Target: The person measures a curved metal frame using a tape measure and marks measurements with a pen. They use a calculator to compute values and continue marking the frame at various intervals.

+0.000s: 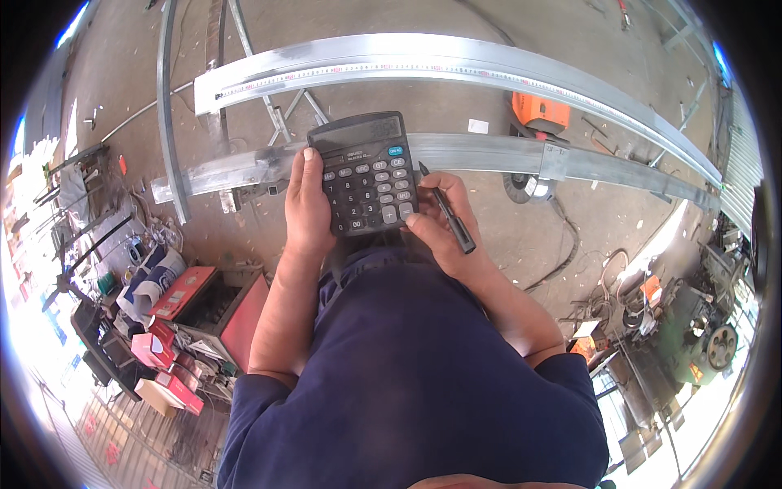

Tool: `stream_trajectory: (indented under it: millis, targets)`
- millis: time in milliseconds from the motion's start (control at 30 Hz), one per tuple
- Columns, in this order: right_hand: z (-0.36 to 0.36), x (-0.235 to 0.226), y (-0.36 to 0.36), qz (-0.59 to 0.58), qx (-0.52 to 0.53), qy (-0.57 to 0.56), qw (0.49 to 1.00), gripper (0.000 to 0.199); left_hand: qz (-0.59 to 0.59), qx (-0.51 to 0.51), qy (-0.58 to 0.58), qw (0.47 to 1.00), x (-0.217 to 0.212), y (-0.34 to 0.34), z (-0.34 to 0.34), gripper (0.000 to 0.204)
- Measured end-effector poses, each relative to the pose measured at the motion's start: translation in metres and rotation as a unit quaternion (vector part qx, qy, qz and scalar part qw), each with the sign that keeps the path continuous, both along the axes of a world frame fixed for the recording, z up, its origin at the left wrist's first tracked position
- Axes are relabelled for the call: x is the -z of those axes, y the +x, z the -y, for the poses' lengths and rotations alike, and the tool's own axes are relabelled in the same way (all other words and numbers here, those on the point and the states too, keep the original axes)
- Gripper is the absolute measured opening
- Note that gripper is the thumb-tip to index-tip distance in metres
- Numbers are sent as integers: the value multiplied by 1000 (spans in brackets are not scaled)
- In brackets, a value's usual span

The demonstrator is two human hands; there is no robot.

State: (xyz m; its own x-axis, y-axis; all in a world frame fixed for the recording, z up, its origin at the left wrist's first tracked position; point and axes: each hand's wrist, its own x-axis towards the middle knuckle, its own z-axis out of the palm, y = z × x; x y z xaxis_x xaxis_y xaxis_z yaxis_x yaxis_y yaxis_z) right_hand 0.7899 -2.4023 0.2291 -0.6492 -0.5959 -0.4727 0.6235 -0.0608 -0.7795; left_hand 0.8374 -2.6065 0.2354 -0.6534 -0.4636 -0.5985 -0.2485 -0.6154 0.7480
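A black desk calculator (357, 183) is held up in front of my body, its keys and grey display facing me. My left hand (306, 204) grips its left side, with the thumb along the edge and the other fingers hidden beneath. At the lower right corner is my right hand (444, 216), its thumb on or just over a large key. A black pen or marker (450, 213) lies across that hand, held between its fingers, one end pointing down and to the right.
Beyond the calculator runs a long metal beam (489, 59) with a measuring tape along it. A second rail (505, 155) lies nearer, beside an orange machine (542, 112). Red boxes (183, 293) stand at lower left. Machinery with a wheel (721, 348) is at lower right; a dark cable (570, 244) crosses the floor.
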Motion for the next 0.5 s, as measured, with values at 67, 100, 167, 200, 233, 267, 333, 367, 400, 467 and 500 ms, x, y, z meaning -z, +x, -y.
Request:
stream_trajectory:
  millis: [67, 100, 167, 200, 233, 267, 333, 367, 400, 467, 500]
  targets:
    - [-3, 0, -1, 1, 4, 8, 1000, 47, 0, 2, 6, 1000, 2, -4, -1, 31]
    - [-2, 0, -2, -4, 4, 13, 1000, 48, 1, 0, 8, 1000, 3, -6, 0, 31]
    - [-1, 0, -1, -5, 4, 26, 1000, 48, 11, -2, 17, 1000, 5, -6, 3, 31]
    - [1, 0, 0, -5, 4, 32, 999, 49, 17, -4, 24, 1000, 6, -6, 5, 31]
    - [3, 1, 0, -10, 5, 31, 999, 49, 20, -5, 32, 999, 8, -7, 8, 31]
    - [6, 2, 0, -16, 3, 45, 999, 48, 22, -6, 33, 999, 9, -8, 10, 30]
    - [16, 5, 3, -38, 5, 67, 997, 47, 13, -2, 37, 999, 14, -8, 18, 30]
    - [21, 6, 4, -41, 10, 61, 997, 46, 21, 2, 43, 999, 17, -8, 24, 31]
    - [26, 7, 7, -43, 14, 59, 997, 46, 21, 8, 48, 999, 19, -7, 29, 31]
    - [38, 10, 8, -46, 23, 56, 997, 45, 16, 16, 58, 998, 26, -7, 42, 31]
    - [42, 9, 9, -46, 28, 56, 997, 44, 13, 20, 63, 998, 29, -6, 47, 31]
